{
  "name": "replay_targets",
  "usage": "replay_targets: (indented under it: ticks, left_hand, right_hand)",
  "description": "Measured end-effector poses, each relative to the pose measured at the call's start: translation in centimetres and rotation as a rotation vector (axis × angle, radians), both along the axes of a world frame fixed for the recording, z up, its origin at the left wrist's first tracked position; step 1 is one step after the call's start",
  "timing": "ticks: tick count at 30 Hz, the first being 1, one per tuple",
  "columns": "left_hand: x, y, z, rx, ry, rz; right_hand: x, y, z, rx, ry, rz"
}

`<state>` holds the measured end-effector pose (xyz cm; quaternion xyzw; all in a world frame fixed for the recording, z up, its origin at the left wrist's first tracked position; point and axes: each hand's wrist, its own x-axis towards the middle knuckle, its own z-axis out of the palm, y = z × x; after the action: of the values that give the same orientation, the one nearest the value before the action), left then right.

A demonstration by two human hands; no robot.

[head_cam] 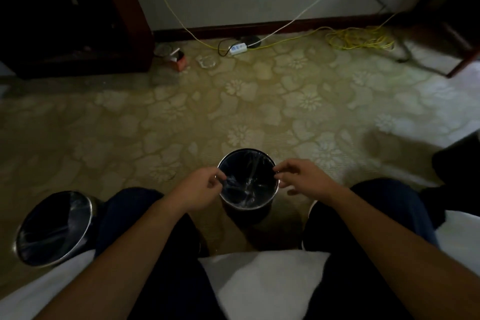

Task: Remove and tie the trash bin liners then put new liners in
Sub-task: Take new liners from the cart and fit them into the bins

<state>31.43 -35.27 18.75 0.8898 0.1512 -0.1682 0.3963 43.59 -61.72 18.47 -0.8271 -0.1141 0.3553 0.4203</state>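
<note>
Sitting with the bin [249, 214] on the carpet [181, 117] between your knees, you pinch its clear liner [249, 171] at the left rim with your left hand [205, 187]. Your right hand [301, 176] pinches the liner's edge at the right rim, fingertips close together.

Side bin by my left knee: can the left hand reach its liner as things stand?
Probably yes, once freed: the left hand pinches the liner of the centre bin, and the side bin lies just past the left knee, mouth uncovered.
</note>
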Motion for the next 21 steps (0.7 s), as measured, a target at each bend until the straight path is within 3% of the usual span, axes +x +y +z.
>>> replay_targets:
  ticks: [6,10,17,21]
  left_hand:
    - [-7.8,-3.0,4.6,0.027,-0.07,-0.064]
    - [-7.9,-2.8,3.5,0.017,-0.063,0.057]
    - [-1.5,-2.6,-0.1,0.014,0.148,-0.105]
    - [2.1,-1.7,5.9,0.051,0.295,-0.06]
  right_hand:
    - [-4.3,-5.4,5.2,0.064,-0.181,-0.013]
    - [-4.4,-5.2,4.8,0.001,-0.23,0.017]
    - [0.6,-1.2,0.8,-0.088,-0.119,0.111]
    - [2.7,-0.2,4.2,-0.165,0.034,0.148]
